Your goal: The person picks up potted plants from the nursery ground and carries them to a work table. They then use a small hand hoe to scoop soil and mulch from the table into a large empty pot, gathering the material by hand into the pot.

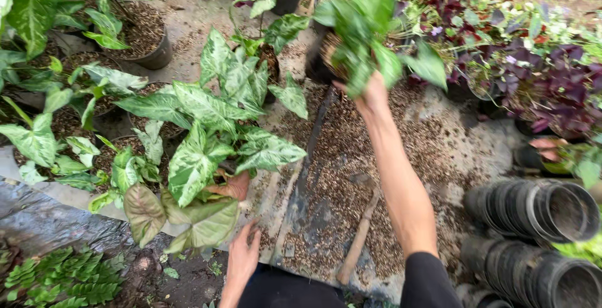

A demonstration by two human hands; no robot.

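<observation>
Left hand [241, 254]: nearest the camera, fingers spread and pressed flat on the ground at the near edge of the soil mix heap [351, 176], holding nothing.
Fern [56, 276]: low and green, well to the left of the heap.
Variegated plants [200, 132]: white-and-green leaves in dark pots, just beside the heap's left edge.
Tool handle [359, 236]: wooden, lying on the heap's near part, between the two arms.
Right hand [370, 95]: stretched out over the heap's far side, fingers closed around the potted plant [357, 32]; the pinch itself hidden by leaves.
Potted plant: green-leaved, in a dark pot, tilted and lifted above the heap's far edge.
Purple foliage [552, 88]: beyond the heap's right side.
Stacked black pots [533, 233]: lying on their sides, right of the heap.
</observation>
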